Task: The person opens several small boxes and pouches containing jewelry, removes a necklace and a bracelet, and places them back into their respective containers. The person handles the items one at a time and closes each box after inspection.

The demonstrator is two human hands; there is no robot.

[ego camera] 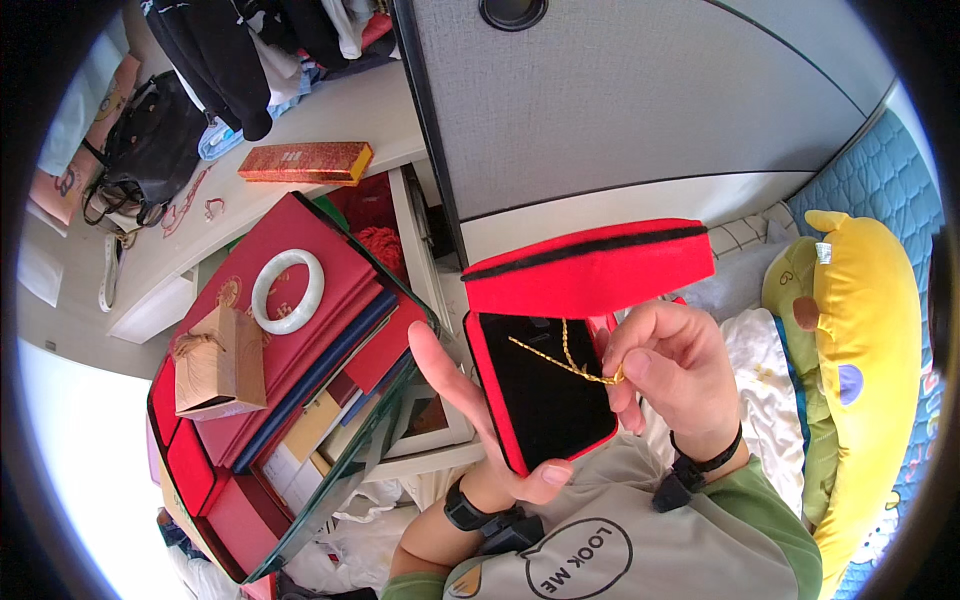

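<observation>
A red jewellery box (551, 405) with a black lining lies across the palm of my left hand (491, 427), my thumb over its near edge. Its red lid (589, 270) is raised at the far side. My right hand (671, 367) pinches one end of a gold chain (559, 364) between thumb and fingertips, above the right part of the box. From there the chain runs left over the black lining, and one strand rises toward the lid. The lid's inside is hidden from me.
To the left, a filled box (259, 559) holds red folders (225, 285), with a jade bangle (289, 291) and a small kraft-paper box (217, 367) on top. A patterned narrow box (306, 163) lies on the shelf by an open drawer. A yellow plush pillow (866, 360) is at right.
</observation>
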